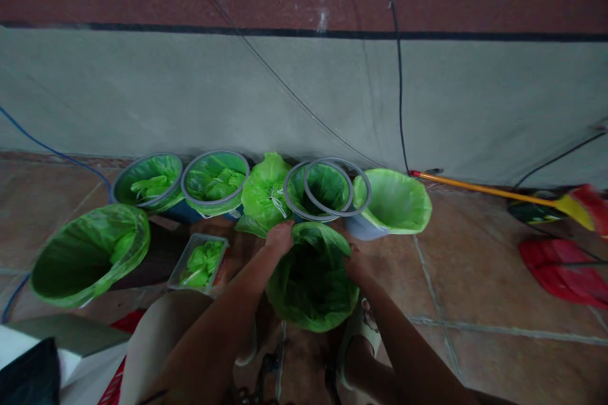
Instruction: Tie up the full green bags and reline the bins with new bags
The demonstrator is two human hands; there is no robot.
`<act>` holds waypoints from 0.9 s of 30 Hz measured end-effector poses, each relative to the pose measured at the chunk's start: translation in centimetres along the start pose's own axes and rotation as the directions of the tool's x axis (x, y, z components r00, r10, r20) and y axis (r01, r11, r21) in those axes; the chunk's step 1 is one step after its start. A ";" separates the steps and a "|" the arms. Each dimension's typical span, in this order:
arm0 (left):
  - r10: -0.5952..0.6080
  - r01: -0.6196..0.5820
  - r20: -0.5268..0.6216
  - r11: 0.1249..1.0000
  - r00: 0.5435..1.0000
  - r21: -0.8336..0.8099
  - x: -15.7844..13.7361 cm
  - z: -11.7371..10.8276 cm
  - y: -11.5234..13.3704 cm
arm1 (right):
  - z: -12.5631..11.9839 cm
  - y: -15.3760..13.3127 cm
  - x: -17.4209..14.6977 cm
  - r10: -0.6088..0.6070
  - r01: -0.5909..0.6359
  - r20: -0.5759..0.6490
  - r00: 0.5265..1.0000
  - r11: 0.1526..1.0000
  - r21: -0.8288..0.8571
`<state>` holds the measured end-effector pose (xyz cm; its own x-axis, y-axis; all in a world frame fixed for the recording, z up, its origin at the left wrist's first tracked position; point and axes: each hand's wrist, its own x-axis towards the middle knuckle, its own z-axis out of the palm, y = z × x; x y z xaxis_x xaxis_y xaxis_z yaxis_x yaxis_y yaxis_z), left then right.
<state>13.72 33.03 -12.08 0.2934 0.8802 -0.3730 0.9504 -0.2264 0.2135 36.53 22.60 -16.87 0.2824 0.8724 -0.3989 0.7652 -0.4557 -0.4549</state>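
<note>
This looks like a cleaning or storage corner, but I can't tell if it is in a home or a work place. The floor (479,278) is big brown tiles with pale lines between them. The wall (199,95) is dark red up high and grey down low, with a black stripe where the colours meet. A black cord (399,95) hangs down it, and a blue cord (52,150) trails at the left. Bins (354,226) with green bags (399,205) stand along the floor's edge by the wall. Farther right are a broom (503,192) and a red dustpan (560,272).
</note>
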 end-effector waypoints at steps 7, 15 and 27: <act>0.009 -0.014 -0.019 0.955 1.000 -0.295 1.9 -1.3 0.7 | -3.0 -4.0 2.5 -0.122 0.130 -0.084 0.989 0.986 0.105; 0.015 -0.015 0.003 1.000 1.000 0.002 2.5 0.0 2.0 | -1.5 -7.3 4.5 -0.154 0.157 0.031 0.988 0.970 -0.187; -0.002 0.002 0.004 0.997 1.000 -0.071 1.8 -0.8 1.2 | -1.7 -5.5 3.3 -0.065 0.063 -0.004 0.998 0.975 -0.214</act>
<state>15.27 34.65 -11.74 0.2922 0.8790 -0.3768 0.9412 -0.1946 0.2760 34.26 28.27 -14.30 0.2342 0.9009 -0.3654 0.8874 -0.3516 -0.2980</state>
